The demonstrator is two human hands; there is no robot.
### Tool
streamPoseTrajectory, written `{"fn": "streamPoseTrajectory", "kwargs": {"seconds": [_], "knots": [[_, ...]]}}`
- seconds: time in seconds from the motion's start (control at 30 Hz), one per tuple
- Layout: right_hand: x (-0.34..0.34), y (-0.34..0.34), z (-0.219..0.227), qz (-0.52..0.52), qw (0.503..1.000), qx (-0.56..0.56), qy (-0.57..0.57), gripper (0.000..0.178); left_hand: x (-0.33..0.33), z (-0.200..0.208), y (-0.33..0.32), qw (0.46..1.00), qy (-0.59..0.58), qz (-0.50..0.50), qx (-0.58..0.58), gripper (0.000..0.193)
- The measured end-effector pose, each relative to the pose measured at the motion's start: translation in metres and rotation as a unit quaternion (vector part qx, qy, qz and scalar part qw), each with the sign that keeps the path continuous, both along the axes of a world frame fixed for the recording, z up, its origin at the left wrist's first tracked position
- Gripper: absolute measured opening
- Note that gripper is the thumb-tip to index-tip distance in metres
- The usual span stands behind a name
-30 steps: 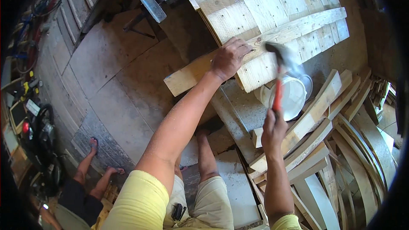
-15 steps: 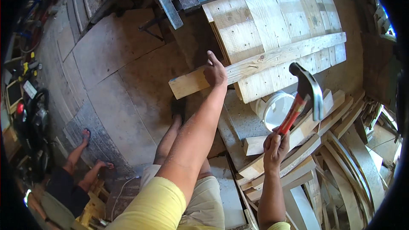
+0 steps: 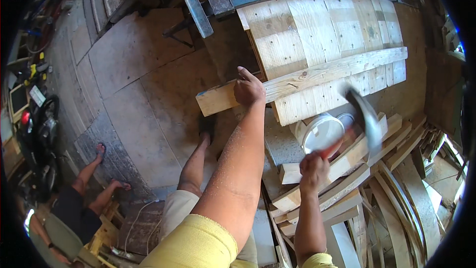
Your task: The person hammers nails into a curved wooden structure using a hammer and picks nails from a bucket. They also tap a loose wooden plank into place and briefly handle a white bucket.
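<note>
Two hands, left hand [image 3: 249, 90] pressing plank [image 3: 302, 80], right hand [image 3: 314, 167] gripping hammer [image 3: 364, 119] angled up-right

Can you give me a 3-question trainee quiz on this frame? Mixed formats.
1. True or false: the left hand rests on the wooden batten laid across the plank panel.
2. The right hand grips: A) a saw B) a hammer with a red handle C) a drill.
3. Fill in: the white ____ sits just below the panel, among loose wooden slats.

Key
1. True
2. B; its head is motion-blurred.
3. bucket
</note>
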State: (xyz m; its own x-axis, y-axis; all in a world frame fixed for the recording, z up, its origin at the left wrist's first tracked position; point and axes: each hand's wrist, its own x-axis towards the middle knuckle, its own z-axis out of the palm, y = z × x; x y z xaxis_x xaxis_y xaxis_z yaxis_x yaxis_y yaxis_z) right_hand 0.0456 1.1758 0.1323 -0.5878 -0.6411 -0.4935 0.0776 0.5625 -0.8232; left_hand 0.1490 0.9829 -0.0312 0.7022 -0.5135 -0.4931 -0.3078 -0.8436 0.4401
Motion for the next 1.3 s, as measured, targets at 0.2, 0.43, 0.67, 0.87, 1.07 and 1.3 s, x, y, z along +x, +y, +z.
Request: {"fn": "streamPoseTrajectory", "kwargs": {"seconds": [0.2,0.43,0.67,0.87,1.07,1.3], "knots": [[-0.016,0.029,-0.085,0.149,0.976,0.081,0.139,0.018,-0.005,0.005,-0.001,1.0,0.001,-0.011,-0.012,0.079],[-0.003,0.037,-0.046,-0.003,0.942,-0.337,-0.008,0.02,-0.001,0.005,0.0,1.0,0.005,-0.017,-0.014,0.077],[0.006,0.015,-0.039,-0.041,0.985,-0.148,-0.073,0.035,0.001,0.0,-0.005,1.0,0.017,-0.024,-0.006,0.074],[0.001,0.025,-0.105,0.155,0.973,0.115,0.127,0.033,-0.009,-0.001,0.007,0.998,0.032,-0.027,-0.046,0.073],[-0.001,0.044,-0.046,0.043,0.906,-0.387,-0.167,0.034,-0.001,0.0,0.0,0.999,0.024,-0.015,-0.026,0.07],[0.015,0.017,-0.03,-0.082,0.966,-0.179,-0.167,0.023,0.003,-0.009,0.002,0.998,0.053,-0.035,0.012,0.071]]}}
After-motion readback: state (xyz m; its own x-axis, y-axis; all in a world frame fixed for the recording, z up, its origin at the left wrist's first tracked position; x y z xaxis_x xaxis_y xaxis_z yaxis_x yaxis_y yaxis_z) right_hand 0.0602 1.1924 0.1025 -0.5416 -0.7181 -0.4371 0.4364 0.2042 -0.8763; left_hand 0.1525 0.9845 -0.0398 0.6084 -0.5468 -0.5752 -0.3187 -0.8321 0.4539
